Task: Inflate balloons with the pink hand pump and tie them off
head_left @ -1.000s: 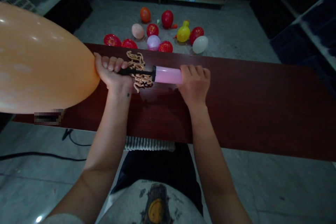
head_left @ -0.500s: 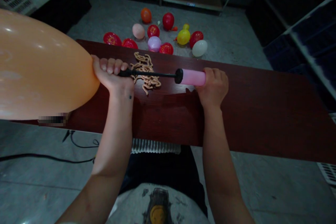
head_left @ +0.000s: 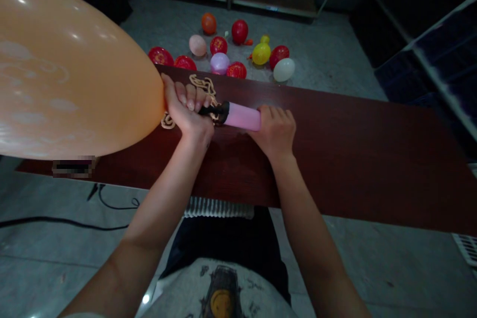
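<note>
A large orange balloon (head_left: 85, 79) with pale printing fills the left side, its neck end at my left hand (head_left: 190, 107). The fingers of that hand are wrapped round the black end of a pink balloon pump (head_left: 242, 117); whether they also pinch the balloon's neck is hidden. My right hand (head_left: 278, 129) grips the far end of the pink barrel. The black rod is pushed in almost fully, so both hands are close together. Under the left hand, a heap of uninflated beige balloons (head_left: 203, 84) lies on the table, partly covered.
Beneath my hands runs a long dark red-brown table (head_left: 357, 159). Several small balloons, including a yellow balloon (head_left: 261, 53) and a white balloon (head_left: 283, 69), lie on the floor behind it. Shelving (head_left: 276, 2) stands farther back. A black cable (head_left: 67, 223) lies at lower left.
The pump's long exposed rod has slid into the barrel. My hands have come together, the left moving right with the balloon and the right moving left.
</note>
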